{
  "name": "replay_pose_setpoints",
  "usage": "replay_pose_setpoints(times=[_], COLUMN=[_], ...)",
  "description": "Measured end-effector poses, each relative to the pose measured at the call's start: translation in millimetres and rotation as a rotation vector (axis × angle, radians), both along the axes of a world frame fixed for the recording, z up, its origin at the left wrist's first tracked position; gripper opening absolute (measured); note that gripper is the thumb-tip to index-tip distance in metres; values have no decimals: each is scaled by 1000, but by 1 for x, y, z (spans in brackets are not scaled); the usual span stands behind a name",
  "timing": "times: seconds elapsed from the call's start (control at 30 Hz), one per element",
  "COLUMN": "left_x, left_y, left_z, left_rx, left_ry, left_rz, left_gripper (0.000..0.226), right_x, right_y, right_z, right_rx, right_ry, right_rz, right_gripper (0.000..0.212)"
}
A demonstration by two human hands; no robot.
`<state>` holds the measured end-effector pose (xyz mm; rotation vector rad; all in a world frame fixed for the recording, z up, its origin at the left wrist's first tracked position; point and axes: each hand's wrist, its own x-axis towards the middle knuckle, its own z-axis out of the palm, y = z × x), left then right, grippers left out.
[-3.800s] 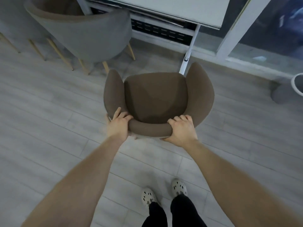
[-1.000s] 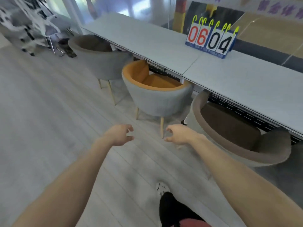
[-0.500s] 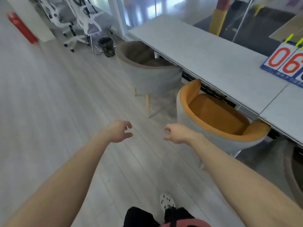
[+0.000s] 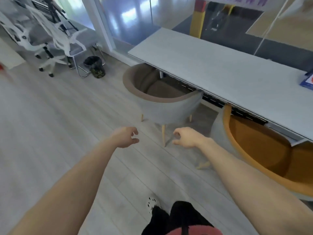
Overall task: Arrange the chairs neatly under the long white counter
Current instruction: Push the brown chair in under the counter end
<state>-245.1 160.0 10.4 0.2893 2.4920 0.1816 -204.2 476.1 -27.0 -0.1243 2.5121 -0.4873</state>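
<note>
Both arms reach forward over the floor point(image 4: 50, 119) and neither hand holds anything. The left hand point(image 4: 125, 136) hangs in the air in front of the grey chair point(image 4: 162, 99), its fingers point(image 4: 134, 133) loosely curled and a little apart, the thumb near the forefinger but pinching nothing. The right hand point(image 4: 186, 137) is beside it, also in front of the grey chair, with its fingers point(image 4: 177, 133) bent in a loose claw and empty. Both hands are apart from the chair and do not touch it. The grey chair has a brown seat and a brown inner lining, and it stands on light wooden legs. Its front part is under the edge of the tabletop point(image 4: 220, 68), near the end of the tabletop, and its round back points out to the floor, turned a little askew to the edge. To the right of the grey chair stands the orange chair point(image 4: 264, 150), also partly under the tabletop edge, with its back toward the person. On the tabletop, far from the grey chair at the picture's edge, lies a blue card point(image 4: 307, 81), only partly seen. Beyond the grey chair, away from the tabletop, stand a dark bin point(image 4: 94, 66) and white office chairs point(image 4: 50, 41). Below the hands a white shoe point(image 4: 152, 203) is on the floor.
</note>
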Motion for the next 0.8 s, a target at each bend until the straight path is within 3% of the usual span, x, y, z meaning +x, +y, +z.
replay_pose_setpoints(times=[0.53, 0.8], left_x=[-376, -492], left_y=[-109, -105], left_z=[-27, -69], left_rx=[-9, 5], left_ry=[-1, 0], left_rz=[-175, -257], left_gripper=[48, 52], right_x=[-294, -354], right_y=[-126, -141], right_z=[-28, -53], right_rx=[-105, -107], right_ry=[47, 37], right_rz=[-266, -593], right_gripper=[51, 42])
